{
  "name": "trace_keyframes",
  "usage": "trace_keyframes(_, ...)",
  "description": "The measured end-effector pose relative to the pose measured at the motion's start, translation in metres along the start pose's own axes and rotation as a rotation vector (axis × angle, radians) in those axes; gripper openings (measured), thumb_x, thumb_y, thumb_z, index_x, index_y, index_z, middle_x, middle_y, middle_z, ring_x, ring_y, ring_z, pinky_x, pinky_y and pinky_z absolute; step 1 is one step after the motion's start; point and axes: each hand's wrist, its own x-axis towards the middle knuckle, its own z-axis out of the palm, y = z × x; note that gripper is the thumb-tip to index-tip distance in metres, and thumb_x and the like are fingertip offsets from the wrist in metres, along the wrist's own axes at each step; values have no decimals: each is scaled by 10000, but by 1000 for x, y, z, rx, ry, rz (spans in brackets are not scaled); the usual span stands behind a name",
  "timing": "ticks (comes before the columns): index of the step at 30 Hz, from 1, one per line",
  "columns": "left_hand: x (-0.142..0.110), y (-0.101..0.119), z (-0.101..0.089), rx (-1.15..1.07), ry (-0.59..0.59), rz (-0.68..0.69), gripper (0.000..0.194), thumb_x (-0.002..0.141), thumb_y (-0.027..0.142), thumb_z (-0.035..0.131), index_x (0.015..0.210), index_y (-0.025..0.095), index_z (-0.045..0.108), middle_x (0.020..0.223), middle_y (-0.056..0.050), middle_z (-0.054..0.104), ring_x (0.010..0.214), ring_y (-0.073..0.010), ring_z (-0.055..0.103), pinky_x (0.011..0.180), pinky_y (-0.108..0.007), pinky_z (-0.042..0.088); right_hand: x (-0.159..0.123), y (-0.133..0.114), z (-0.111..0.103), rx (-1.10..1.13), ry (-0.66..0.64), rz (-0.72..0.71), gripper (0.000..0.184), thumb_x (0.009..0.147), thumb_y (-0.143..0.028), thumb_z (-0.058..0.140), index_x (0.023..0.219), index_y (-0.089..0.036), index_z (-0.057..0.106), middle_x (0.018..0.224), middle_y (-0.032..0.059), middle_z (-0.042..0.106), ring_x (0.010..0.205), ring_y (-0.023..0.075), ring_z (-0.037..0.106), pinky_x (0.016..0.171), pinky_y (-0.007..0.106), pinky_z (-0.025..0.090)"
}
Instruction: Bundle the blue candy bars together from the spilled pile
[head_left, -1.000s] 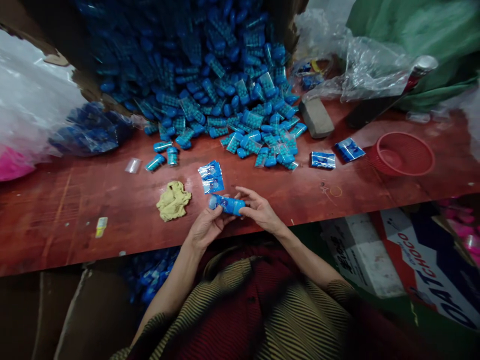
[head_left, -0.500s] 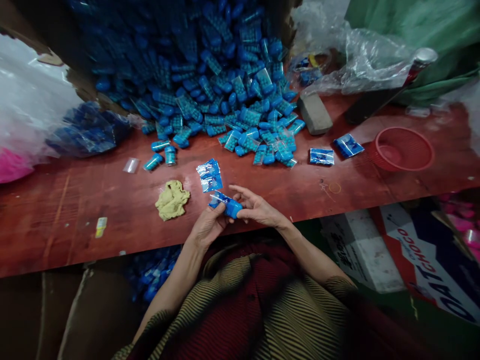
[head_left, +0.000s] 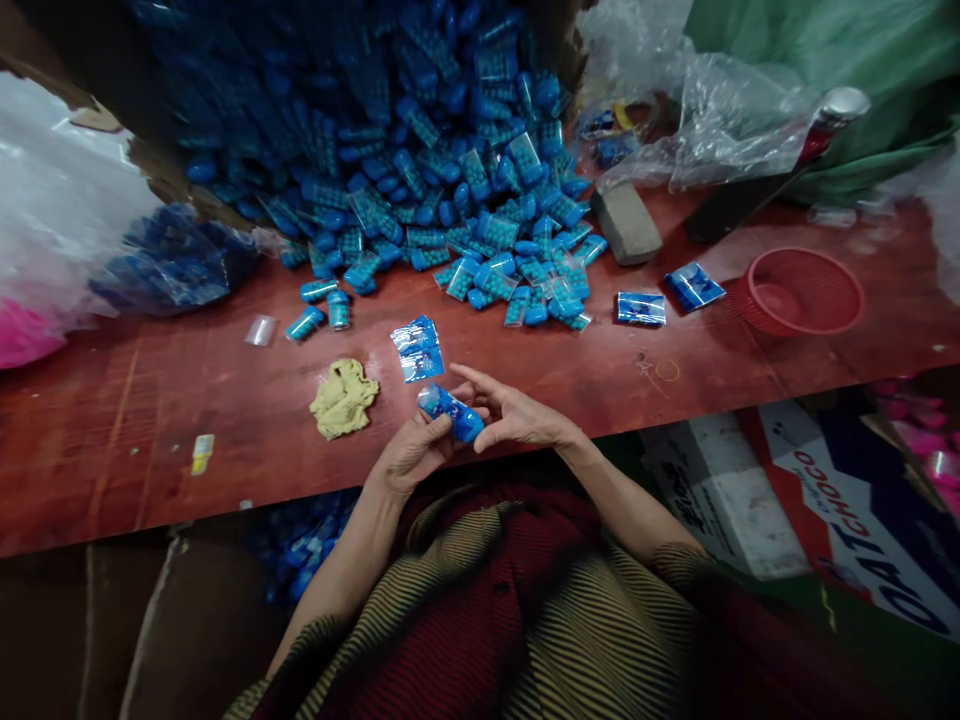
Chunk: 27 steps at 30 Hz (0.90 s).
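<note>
A small clear bottle with a blue cap (head_left: pixel 451 413), a blue printed label about it, lies between my hands above the table's near edge. My left hand (head_left: pixel 414 450) grips it, thumb on top and the other fingers mostly hidden underneath. From the right, my right hand (head_left: pixel 521 415) is beside the capped end with its index finger stretched out and its thumb apart; whether its curled fingers touch the bottle, I cannot tell. Just beyond lie blue printed labels (head_left: pixel 418 350) in a small overlapping stack. To their left sits a lump of yellowish putty-like material (head_left: pixel 345 398).
Many blue-capped bottles (head_left: pixel 495 230) spill from a big heap at the back. Rightward are a grey block (head_left: pixel 627 222), two label stacks (head_left: pixel 641 309), a red plastic basket (head_left: pixel 804 292) and a dark tool with a metal end (head_left: pixel 757 190). A bag of blue pieces (head_left: pixel 176 258) stands left.
The bottle has turned a little in my left hand, and its printed label now lies closer around it. My right thumb has drawn back slightly from the capped end.
</note>
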Motion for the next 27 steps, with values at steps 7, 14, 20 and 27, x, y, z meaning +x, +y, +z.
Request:
trace_keyframes(7,-1,-4,5,-4,7,18,378,574,257,823,898,165,651,882,-94,717,969,-288,660,771,-355,559,3,-5,-1,94,-57,20,965,598,-119,795,1422,-280,320,1128,9,597,968,116,590,861,252,489)
trace_keyframes(14,-2,-7,24,8,105,97,315,598,325,809,821,160,659,812,-66,712,949,-266,663,791,-334,560,6,-10,0,103,-31,30,959,572,-92,792,1406,-278,357,1340,43,507,1160,172,526,927,280,473)
trace_keyframes(20,-2,-7,23,15,105,115,332,619,376,789,851,175,663,809,-66,716,966,-272,659,801,-365,558,6,-10,-2,67,-43,30,908,621,-161,787,1409,-276,349,1322,47,522,1178,172,510,939,292,458)
trace_keyframes(27,-6,-4,12,34,53,97,376,631,306,791,951,158,661,881,-94,722,1009,-291,645,828,-387,542,6,-6,-5,5,-56,26,827,694,-184,741,1413,-275,343,1220,34,580,964,116,592,847,255,487)
